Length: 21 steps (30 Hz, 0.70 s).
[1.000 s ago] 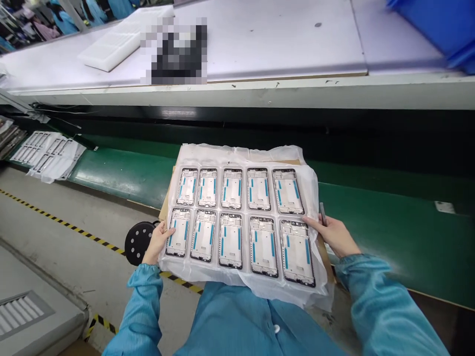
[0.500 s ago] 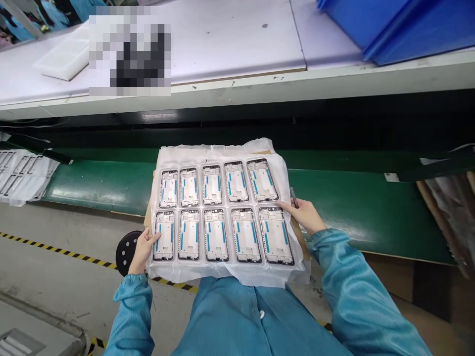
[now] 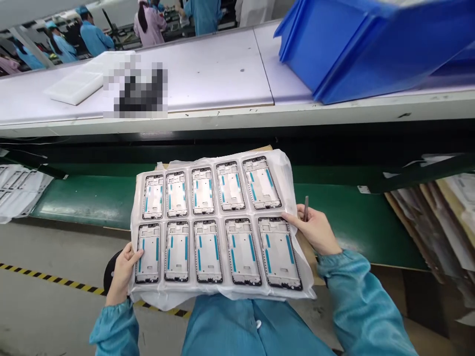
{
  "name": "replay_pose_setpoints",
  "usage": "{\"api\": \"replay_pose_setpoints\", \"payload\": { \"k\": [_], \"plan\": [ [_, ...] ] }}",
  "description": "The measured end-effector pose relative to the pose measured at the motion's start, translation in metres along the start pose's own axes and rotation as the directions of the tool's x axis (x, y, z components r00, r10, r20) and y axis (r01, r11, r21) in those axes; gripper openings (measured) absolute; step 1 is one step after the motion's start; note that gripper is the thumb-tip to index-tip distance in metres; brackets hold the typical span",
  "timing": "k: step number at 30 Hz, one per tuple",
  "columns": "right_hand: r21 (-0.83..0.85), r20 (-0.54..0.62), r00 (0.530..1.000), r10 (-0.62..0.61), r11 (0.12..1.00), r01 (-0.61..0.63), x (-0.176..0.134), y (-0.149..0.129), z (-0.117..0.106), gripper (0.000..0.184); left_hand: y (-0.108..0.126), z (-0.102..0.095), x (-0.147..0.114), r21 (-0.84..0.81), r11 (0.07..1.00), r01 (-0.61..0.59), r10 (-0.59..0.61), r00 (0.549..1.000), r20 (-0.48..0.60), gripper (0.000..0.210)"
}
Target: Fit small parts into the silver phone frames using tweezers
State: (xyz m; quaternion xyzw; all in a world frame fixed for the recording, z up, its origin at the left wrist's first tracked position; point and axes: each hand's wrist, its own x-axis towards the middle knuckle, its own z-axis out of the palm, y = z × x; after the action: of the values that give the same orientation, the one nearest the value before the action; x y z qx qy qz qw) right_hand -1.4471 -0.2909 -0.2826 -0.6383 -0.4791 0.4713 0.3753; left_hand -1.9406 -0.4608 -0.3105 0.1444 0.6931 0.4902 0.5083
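Observation:
A white plastic tray (image 3: 221,228) is held up in front of my body, tilted towards me. In its pockets lie two rows of metal phone frames (image 3: 208,254) with black edges and blue strips. My left hand (image 3: 123,271) grips the tray's left edge, thumb on top. On the right edge, my right hand (image 3: 317,231) pinches the tray with its thumb over the rim. A thin dark tool (image 3: 306,207), like tweezers, sticks up from the fingers of that same hand. Brown cardboard (image 3: 308,254) shows under the tray's right side; the fingers beneath are hidden.
Beyond the tray runs a green shelf (image 3: 89,198) below a white bench (image 3: 208,81). Blue bins (image 3: 356,49) stand on the bench at right, a white tray (image 3: 81,81) at left. More trays (image 3: 18,190) lie at far left, stacked cardboard (image 3: 434,222) at right. People work behind.
The tray looks larger and nearer, its left side shifted left along with my left hand. My view has tipped up, showing more people and more of the blue bins. Both hands keep their hold.

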Motion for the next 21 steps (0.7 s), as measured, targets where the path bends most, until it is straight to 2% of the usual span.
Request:
{"api": "replay_pose_setpoints", "payload": {
  "k": [4,8,13,17,21],
  "plan": [
    [0.009,-0.013,1.0,-0.004,1.0,0.004,-0.015,-0.012,-0.013,0.056,0.013,0.001,-0.014,-0.019,1.0,-0.002,0.003,1.0,0.008,0.081],
    [0.042,-0.009,1.0,0.013,0.999,-0.012,-0.033,-0.022,-0.023,0.056,0.025,0.006,-0.029,0.002,1.0,-0.005,0.005,0.999,-0.032,0.082],
    [0.035,-0.044,0.998,0.053,0.998,-0.051,-0.06,-0.03,-0.038,0.059,0.031,0.01,-0.034,0.028,1.0,0.005,-0.004,0.999,-0.037,0.083],
    [0.001,-0.161,0.984,0.075,0.997,-0.075,-0.089,-0.027,-0.059,0.063,0.029,0.019,-0.024,0.057,0.997,0.055,-0.056,0.998,0.024,0.083],
    [-0.027,-0.301,0.95,0.079,0.995,-0.091,-0.117,-0.019,-0.084,0.062,0.03,0.044,-0.014,0.092,0.995,0.048,-0.056,0.994,0.091,0.083]
  ]
}}
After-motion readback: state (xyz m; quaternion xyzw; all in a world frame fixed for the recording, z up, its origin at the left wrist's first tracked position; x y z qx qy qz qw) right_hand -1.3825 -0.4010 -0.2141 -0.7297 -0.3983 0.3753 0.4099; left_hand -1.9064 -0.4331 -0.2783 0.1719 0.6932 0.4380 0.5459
